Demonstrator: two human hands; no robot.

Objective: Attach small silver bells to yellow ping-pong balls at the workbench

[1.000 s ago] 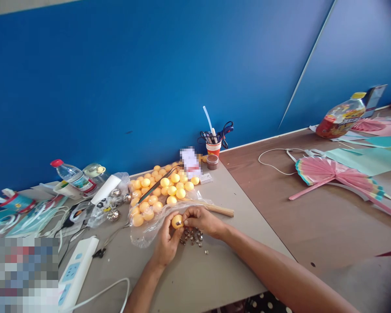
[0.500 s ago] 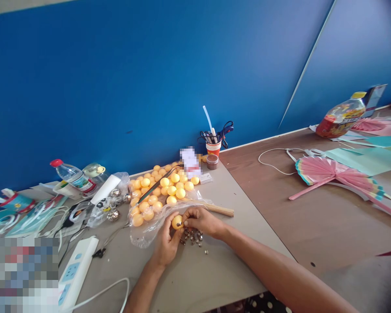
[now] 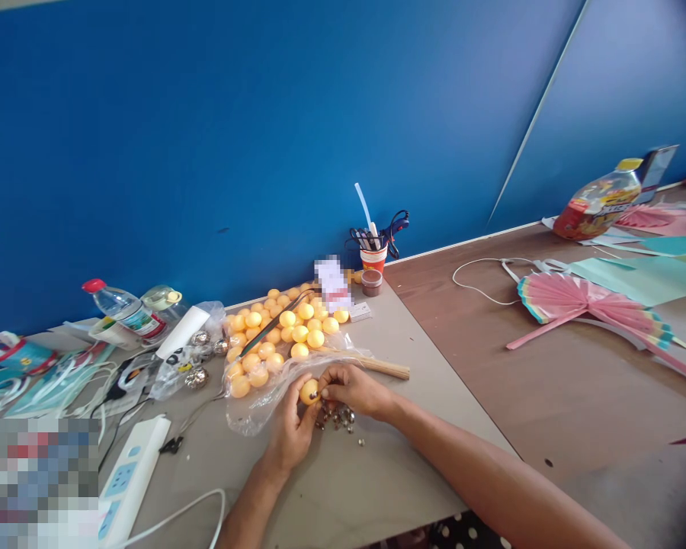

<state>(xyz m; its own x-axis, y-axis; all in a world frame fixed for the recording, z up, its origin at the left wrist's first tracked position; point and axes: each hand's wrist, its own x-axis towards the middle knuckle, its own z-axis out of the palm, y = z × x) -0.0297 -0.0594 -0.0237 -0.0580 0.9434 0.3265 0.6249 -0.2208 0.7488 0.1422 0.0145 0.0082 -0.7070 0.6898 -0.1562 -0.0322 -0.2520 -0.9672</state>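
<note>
My left hand [image 3: 293, 427] is closed around an orange ping-pong ball [image 3: 309, 391], thumb and fingers on its sides. A small dark and shiny spot shows on the ball's near right side. There my right hand [image 3: 351, 389] pinches with thumb and forefinger, touching the ball; whatever sits between those fingertips is too small to make out. Just below both hands lies a heap of small shiny metal beads or bells [image 3: 343, 417], with a single one [image 3: 361, 442] apart from it. Behind the hands, many more orange balls [image 3: 258, 375] rest in and on a clear plastic bag [image 3: 245, 415].
A bundle of thin wooden sticks [image 3: 392, 369] lies right of the bag. Farther back stand a cup of pens [image 3: 373, 259] and a small lidded tub [image 3: 371, 283]. Leftward are a power strip [image 3: 126, 480], cables and a bottle [image 3: 126, 309]. A pink paper fan [image 3: 588, 297] lies rightward.
The ball has turned slightly between the fingers, and its dark spot sits a little lower. Both hands keep nearly the same place and grip. The view has shifted slightly.
</note>
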